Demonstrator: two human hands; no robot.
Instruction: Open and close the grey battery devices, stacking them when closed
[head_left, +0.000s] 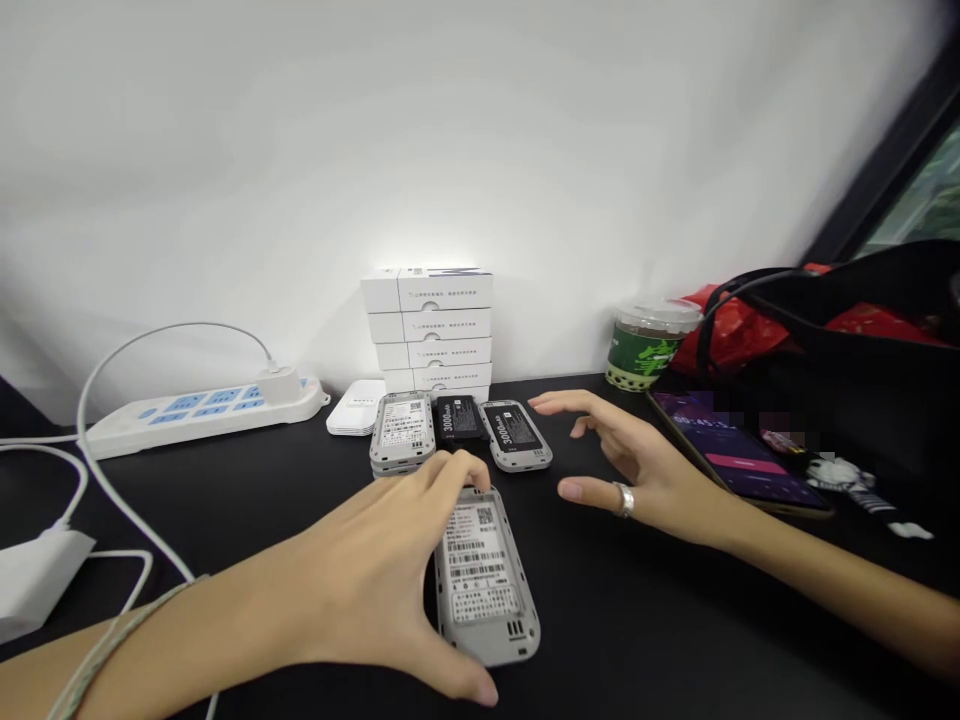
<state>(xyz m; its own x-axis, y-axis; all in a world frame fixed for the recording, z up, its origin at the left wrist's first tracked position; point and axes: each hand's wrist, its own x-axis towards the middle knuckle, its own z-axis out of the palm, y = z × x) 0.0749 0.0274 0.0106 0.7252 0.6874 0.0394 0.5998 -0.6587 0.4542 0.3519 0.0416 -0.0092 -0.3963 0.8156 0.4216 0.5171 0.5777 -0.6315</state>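
A grey, rounded handheld device [484, 560] lies on the black table, with a label showing in its open battery bay. My left hand [375, 570] spans it lengthwise: the fingertips are at its far edge, and the thumb is just off its near end. Its fingers are spread. My right hand [637, 465], wearing a ring, hovers open and holds nothing. Nearest to it is a similar device [517, 435] with a black 3000 mAh battery in its bay. Black batteries [459, 418] lie left of that device, beside a stack of grey devices [403, 428].
White covers [356, 407] are stacked by white boxes [427, 325] against the wall. On the left are a power strip [202, 415], cables and a white adapter [45, 580]. A drink cup [649, 345], a phone [739, 455] and a black bag [885, 380] stand or lie right.
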